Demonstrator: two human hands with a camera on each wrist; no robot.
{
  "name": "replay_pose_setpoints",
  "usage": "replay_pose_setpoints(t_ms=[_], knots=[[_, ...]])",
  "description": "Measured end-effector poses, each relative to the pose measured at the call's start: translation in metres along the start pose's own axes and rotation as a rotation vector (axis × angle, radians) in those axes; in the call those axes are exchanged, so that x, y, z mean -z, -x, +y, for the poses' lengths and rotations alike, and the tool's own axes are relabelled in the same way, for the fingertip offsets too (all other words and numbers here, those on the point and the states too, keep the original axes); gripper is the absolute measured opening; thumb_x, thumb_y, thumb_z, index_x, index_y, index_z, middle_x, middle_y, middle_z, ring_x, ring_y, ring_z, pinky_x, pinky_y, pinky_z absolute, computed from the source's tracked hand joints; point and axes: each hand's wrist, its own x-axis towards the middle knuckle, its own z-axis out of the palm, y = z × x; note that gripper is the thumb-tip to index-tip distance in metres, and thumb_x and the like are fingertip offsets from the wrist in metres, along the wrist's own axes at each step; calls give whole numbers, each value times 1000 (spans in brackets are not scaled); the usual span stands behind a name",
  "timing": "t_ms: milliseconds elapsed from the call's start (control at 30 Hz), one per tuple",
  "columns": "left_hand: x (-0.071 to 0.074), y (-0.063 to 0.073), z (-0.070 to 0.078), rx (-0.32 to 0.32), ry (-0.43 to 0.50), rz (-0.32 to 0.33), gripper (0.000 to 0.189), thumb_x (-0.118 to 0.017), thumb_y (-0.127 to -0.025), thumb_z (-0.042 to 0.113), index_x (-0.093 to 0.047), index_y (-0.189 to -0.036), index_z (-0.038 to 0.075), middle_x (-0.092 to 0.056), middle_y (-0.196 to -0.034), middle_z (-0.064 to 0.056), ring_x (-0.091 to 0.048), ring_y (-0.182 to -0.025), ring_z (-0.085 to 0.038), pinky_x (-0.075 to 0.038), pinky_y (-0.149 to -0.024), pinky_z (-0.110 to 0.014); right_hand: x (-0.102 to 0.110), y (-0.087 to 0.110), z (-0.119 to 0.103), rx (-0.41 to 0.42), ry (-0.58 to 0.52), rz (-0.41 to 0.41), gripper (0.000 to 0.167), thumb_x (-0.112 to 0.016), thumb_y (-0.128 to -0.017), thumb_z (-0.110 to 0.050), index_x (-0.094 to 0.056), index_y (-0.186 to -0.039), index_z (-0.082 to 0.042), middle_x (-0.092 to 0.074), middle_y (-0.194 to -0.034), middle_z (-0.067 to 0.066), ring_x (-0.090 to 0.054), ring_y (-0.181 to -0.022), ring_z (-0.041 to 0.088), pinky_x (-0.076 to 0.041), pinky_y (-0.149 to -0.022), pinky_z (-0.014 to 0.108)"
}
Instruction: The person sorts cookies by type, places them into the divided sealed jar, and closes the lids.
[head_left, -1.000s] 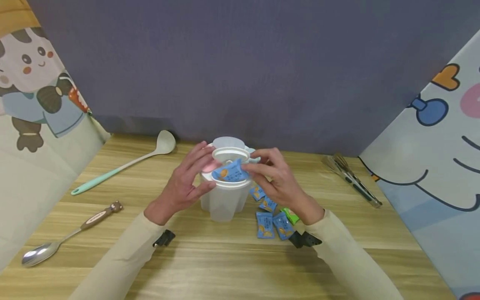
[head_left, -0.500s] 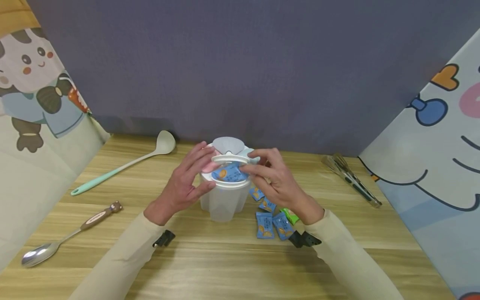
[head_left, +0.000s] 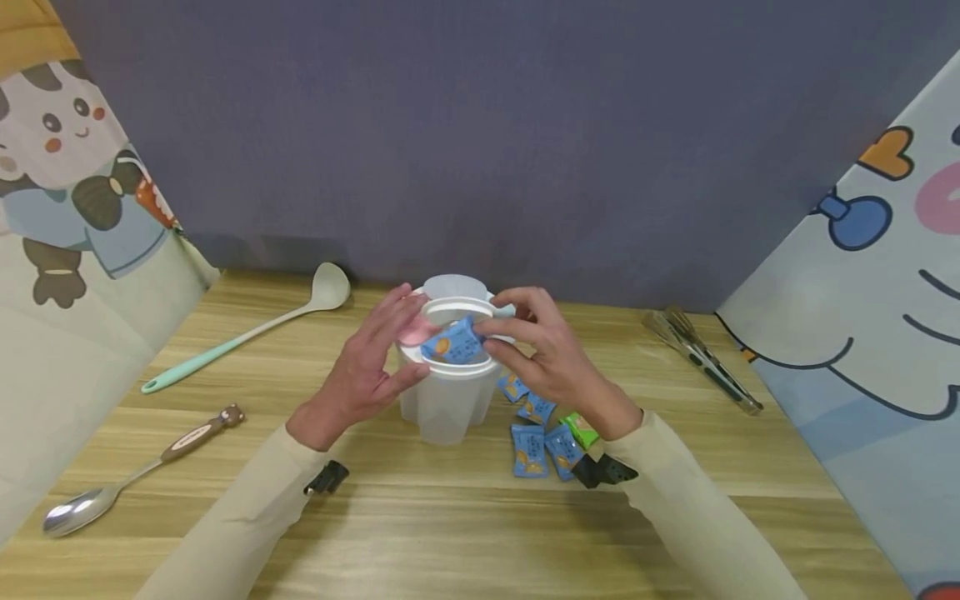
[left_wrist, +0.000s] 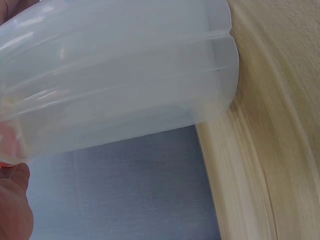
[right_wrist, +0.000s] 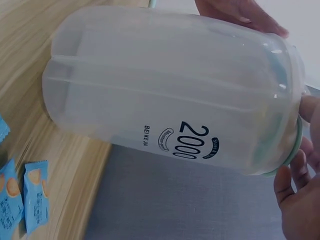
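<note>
A translucent plastic storage jar point(head_left: 448, 408), printed with "2000", stands upright on the table. Its top has pink, white and light-blue flap lids, and the front white flap point(head_left: 459, 305) is raised. A blue snack packet point(head_left: 453, 342) sits tilted in the front opening, with its lower part hidden inside. My right hand point(head_left: 543, 342) pinches the packet's right end between thumb and fingers. With fairly straight fingers, my left hand point(head_left: 367, 367) rests against the left side of the jar's top, thumb at the front rim. In the right wrist view, right fingertips point(right_wrist: 295, 172) show beside the lid edge.
Several blue packets point(head_left: 529, 450) and a green one point(head_left: 580, 431) lie right of the jar. A ladle point(head_left: 327, 287) and a spoon point(head_left: 86, 506) are on the left. Tongs point(head_left: 705, 362) and a whisk point(head_left: 684, 323) lie far right. A grey partition point(head_left: 480, 150) stands behind.
The front flap dropped low over the packet half a second ago and is raised again now. The packet has tilted up, its right end still in my right hand. My left hand stayed in place.
</note>
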Motion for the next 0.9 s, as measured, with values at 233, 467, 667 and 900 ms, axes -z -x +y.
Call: replay_pose_setpoints(t_ms=[233,467,667,900], knots=[[0,1,0,7,20,-16,63,-48,-96,48,-39,-135,-1,-47,-136,-17,-37,-128,-42,-32,-107,-48,0,1,0,-42,-49,-10,35,-56,-94,-42,-72,-97,-11,-54,-115,17,-43,-89,27,-38,-71,35],[1,0,0,-8,45,-11,58,-50,-97,45,-41,-135,3,-47,-136,-17,-36,-129,-42,-32,-107,-49,0,-1,-3,-62,-75,2,37,-56,-94,-43,-73,-97,-10,-53,-117,17,-45,-90,25,-40,-72,35],[1,-1,-1,-10,28,-14,60,-48,-97,47,-40,-135,2,-47,-136,-18,-37,-128,-43,-32,-107,-49,0,-2,-6,-52,-52,-23,40,-51,-97,-42,-71,-105,-9,-51,-119,15,-42,-92,27,-38,-72,41],[1,0,-1,-10,9,-10,62,-47,-97,48,-40,-135,-1,-46,-136,-20,-38,-127,-42,-32,-107,-49,-1,-4,-7,-34,-13,-49,39,-49,-98,-41,-65,-121,-14,-48,-122,14,-40,-92,25,-36,-72,37]])
